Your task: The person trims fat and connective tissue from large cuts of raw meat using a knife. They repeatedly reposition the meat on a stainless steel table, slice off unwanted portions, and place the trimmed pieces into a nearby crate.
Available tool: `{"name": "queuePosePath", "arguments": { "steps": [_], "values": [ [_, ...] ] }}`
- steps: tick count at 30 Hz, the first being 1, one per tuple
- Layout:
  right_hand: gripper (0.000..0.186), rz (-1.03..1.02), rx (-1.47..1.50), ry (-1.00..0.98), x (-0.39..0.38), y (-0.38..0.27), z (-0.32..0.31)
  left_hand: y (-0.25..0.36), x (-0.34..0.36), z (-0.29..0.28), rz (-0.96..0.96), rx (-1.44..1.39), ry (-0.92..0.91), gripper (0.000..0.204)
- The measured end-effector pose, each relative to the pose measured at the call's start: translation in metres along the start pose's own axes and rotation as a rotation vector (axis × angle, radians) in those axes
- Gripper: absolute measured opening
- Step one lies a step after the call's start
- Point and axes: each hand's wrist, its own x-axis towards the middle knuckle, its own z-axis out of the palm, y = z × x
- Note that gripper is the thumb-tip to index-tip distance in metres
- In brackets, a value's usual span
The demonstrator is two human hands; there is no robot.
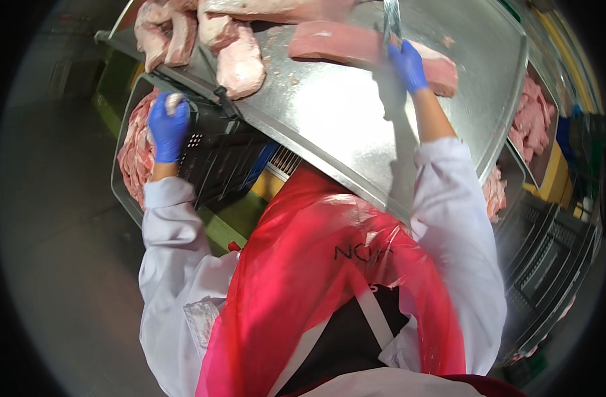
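Observation:
My left hand (168,130), in a blue glove, is over a grey crate (116,175) at the left of the table. Its fingers are closed on a small pale scrap of meat (174,101). My right hand (407,65), also gloved in blue, grips a knife (392,23) whose blade points away from me. That hand is above a long, trimmed pink slab of meat (329,41) lying on the steel table (323,119); whether the knife touches it is hard to tell. Pale pink trimmings (136,149) lie in the crate under my left hand.
Fatty meat pieces (240,63) lie at the table's far left, with another long piece (276,8) along the far side. A black crate (217,149) stands below the raised table edge. On the right are a bin of meat (532,119) and stacked black crates (548,258).

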Motion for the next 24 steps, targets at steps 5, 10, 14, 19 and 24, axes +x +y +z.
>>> {"name": "queuePosePath", "arguments": {
  "steps": [5, 10, 14, 19, 24],
  "values": [
    [0.049, -0.031, 0.009, -0.012, 0.099, -0.019, 0.089, -0.140, -0.068, -0.078, -0.266, 0.454, -0.197, 0.029],
    [0.049, -0.111, -0.316, -0.111, 0.070, -0.004, 0.102, -0.116, -0.056, -0.076, -0.147, 0.563, -0.045, 0.050],
    [0.041, -0.063, -0.278, -0.196, 0.006, -0.031, 0.075, -0.021, -0.004, -0.008, 0.005, 0.014, 0.028, 0.056],
    [0.032, -0.139, -0.073, -0.110, -0.066, -0.004, 0.046, 0.077, 0.030, 0.154, 0.265, -0.301, -0.378, 0.053],
    [0.034, 0.051, 0.048, -0.170, -0.095, 0.005, 0.014, 0.111, 0.020, 0.272, -0.132, -0.749, -1.088, 0.034]
  ]
}}
